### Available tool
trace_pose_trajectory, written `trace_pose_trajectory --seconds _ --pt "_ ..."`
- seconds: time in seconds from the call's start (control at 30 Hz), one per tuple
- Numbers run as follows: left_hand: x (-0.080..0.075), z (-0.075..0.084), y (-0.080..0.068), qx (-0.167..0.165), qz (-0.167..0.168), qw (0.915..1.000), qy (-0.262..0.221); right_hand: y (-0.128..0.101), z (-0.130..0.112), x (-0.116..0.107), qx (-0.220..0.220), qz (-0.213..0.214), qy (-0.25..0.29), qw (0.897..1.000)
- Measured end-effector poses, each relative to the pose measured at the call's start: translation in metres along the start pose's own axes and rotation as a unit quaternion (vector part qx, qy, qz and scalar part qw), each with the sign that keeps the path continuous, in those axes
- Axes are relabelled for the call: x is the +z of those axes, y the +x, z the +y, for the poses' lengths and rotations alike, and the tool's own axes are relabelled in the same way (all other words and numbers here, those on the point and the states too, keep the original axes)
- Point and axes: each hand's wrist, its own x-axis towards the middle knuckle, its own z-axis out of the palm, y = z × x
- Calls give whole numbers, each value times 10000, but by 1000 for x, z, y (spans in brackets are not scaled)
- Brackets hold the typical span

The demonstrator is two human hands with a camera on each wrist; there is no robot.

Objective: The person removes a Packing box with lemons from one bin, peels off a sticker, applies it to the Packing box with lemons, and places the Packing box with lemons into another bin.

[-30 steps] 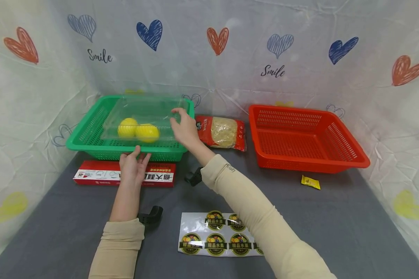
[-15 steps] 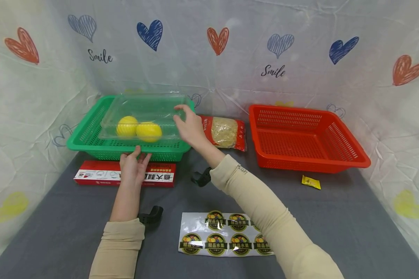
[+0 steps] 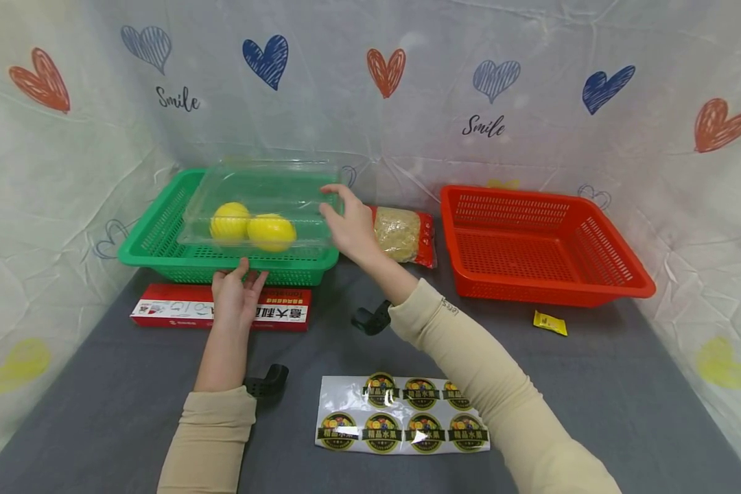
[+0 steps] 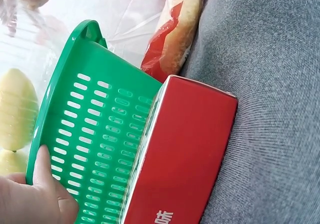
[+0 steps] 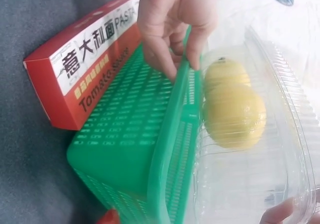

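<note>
My left hand (image 3: 237, 302) grips the front rim of a green plastic basket (image 3: 145, 259), thumb on top. In the right wrist view its fingers (image 5: 194, 47) curl over that rim. A clear plastic container (image 3: 278, 180) hangs over the basket, its right end pinched between thumb and fingers of my right hand (image 3: 353, 226). Inside the container lie two yellow fruits (image 3: 272, 233), side by side near its front wall; they resemble lemons. Only fingertips (image 5: 279, 213) of the right hand show in the right wrist view. The basket's floor is partly hidden behind the container.
A red pasta box (image 3: 179, 307) lies in front of the green basket. Behind my right hand is a red bag of noodle-like food (image 3: 398, 233). A red basket (image 3: 549, 291), a small yellow packet (image 3: 549, 322) and a sticker sheet (image 3: 339, 391) are on the grey table.
My right hand has moved to the right, and the clear container with the fruits has shifted rightward with it. The left hand has stayed on the basket rim.
</note>
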Motion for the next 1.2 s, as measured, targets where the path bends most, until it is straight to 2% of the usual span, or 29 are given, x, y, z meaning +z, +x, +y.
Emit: trace_pose_trajectory --seconds 0.53,0.87,1.07,1.2 --pt "-1 0 -2 130 -152 9997 108 -18 -1 -26 -481 86 278 9984" --pt "-1 -2 0 224 -85 9997 -2 -35 1 -51 -221 -139 468 9986" --pt "-2 -4 0 351 -297 9989 -52 -45 4 -63 -369 21 342 9987" --pt "-3 -5 0 430 -382 9983 7 -52 8 -71 -194 13 256 9995"
